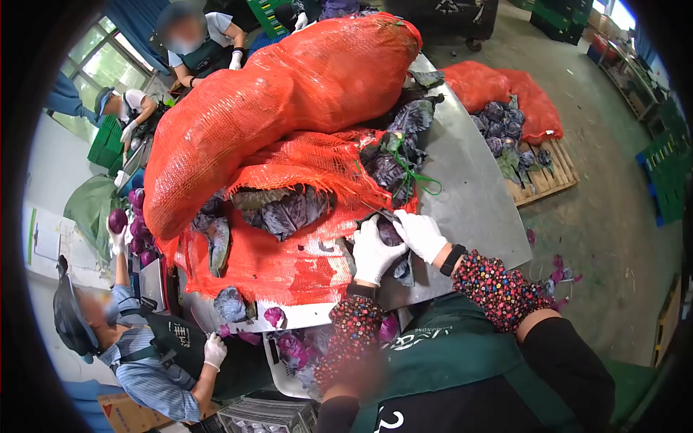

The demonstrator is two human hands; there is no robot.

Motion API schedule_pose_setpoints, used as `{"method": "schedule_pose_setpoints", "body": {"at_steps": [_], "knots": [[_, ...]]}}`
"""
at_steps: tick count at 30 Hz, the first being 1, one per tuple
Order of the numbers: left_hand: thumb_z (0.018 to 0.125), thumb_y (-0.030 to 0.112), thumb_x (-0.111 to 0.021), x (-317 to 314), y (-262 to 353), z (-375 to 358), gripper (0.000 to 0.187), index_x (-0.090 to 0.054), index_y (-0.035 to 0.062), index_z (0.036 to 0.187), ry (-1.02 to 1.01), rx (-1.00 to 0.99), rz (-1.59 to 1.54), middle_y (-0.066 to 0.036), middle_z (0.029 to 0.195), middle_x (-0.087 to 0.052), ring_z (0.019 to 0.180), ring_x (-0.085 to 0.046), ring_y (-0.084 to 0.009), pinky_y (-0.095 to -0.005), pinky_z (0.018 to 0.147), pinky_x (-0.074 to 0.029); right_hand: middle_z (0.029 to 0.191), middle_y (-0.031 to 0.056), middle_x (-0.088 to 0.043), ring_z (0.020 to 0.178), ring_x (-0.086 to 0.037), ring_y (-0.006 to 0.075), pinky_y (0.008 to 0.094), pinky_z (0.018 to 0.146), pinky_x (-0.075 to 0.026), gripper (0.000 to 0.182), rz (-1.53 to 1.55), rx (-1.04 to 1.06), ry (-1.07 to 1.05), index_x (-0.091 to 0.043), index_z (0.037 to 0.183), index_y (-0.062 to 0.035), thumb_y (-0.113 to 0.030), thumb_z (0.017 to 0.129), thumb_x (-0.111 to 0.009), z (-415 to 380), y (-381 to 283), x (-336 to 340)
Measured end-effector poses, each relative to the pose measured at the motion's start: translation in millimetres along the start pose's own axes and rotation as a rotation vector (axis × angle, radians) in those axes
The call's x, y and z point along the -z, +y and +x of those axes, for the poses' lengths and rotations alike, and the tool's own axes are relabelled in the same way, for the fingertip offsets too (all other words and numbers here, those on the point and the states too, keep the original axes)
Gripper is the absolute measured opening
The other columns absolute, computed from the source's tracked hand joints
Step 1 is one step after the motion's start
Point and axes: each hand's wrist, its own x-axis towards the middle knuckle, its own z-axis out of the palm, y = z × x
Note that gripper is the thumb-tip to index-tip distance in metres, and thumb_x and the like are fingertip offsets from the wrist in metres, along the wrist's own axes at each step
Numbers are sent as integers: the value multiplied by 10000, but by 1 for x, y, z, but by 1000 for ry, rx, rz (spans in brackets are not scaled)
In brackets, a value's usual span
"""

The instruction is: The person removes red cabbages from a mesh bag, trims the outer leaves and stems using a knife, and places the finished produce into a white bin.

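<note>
My left hand (375, 252), in a white glove, is closed around a red cabbage (390, 231) at the near edge of the metal table (476, 216). My right hand (421, 237), also gloved, is closed just beside it. From its fingers a thin strip that looks like a knife blade (386, 214) reaches over the top of the cabbage; its handle is hidden. Loose outer leaves (403, 269) hang under my hands. Just beyond lies an opened red mesh sack (310, 169) with cabbages (289, 213) showing at its mouth and a green tie (411, 173).
A large full mesh sack (289, 79) lies across the table. Below the near edge stands a white bin (278, 368) with purple trimmings. At left, a co-worker (155, 346) raises a peeled cabbage (118, 221). More sacks (505, 94) sit on a wooden pallet (545, 177) at right.
</note>
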Motion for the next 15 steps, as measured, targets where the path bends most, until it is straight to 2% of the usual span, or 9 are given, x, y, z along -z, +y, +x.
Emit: {"method": "schedule_pose_setpoints", "body": {"at_steps": [3,6,9,11,13,14,15], "knots": [[579,396,-834,8,1,-6,807,-528,24,1227,-23,-29,-107,-158,1172,-564,1086,-513,-340,-413,965,-383,727,144,-636,653,-649,331,454,584,-523,192,-63,-34,-17,-506,993,-60,-211,882,-548,2,4,-7],[564,317,-848,9,-11,-23,727,-553,48,1171,19,-175,-129,-142,1193,-543,1145,-473,-319,-418,999,-356,764,112,-613,635,-642,299,399,601,-517,225,-173,-25,38,-508,1026,-67,-208,862,-568,-3,5,-14],[554,267,-865,13,-23,-49,711,-555,63,1160,76,-179,-292,-132,1217,-537,1156,-469,-309,-416,1024,-355,764,106,-609,642,-636,298,381,607,-511,252,-241,29,23,-510,1052,-53,-204,859,-571,-6,11,-30],[556,254,-868,13,-27,-62,709,-553,67,1163,95,-171,-282,-131,1193,-540,1161,-464,-309,-413,1022,-361,770,109,-607,657,-637,300,389,612,-510,268,-202,48,27,-510,1046,-49,-213,849,-588,-2,15,-45],[553,270,-871,6,-35,-68,732,-546,74,1179,174,-70,-337,-138,1158,-544,1154,-462,-314,-415,1021,-362,788,113,-607,668,-637,311,402,629,-512,287,-174,142,25,-506,1035,-59,-234,835,-615,7,10,-43],[554,284,-870,4,-40,-72,749,-536,57,1185,174,-32,-340,-146,1144,-540,1138,-464,-319,-413,1019,-365,848,143,-600,709,-635,331,423,648,-513,319,-135,73,-75,-494,1026,-57,-245,817,-645,12,10,-41],[554,284,-870,9,-39,-74,749,-536,57,1185,178,-34,-334,-146,1144,-540,1138,-464,-319,-413,1019,-365,848,143,-600,709,-635,331,423,648,-513,319,-131,78,-71,-494,1026,-57,-245,817,-645,14,7,-34]]}}
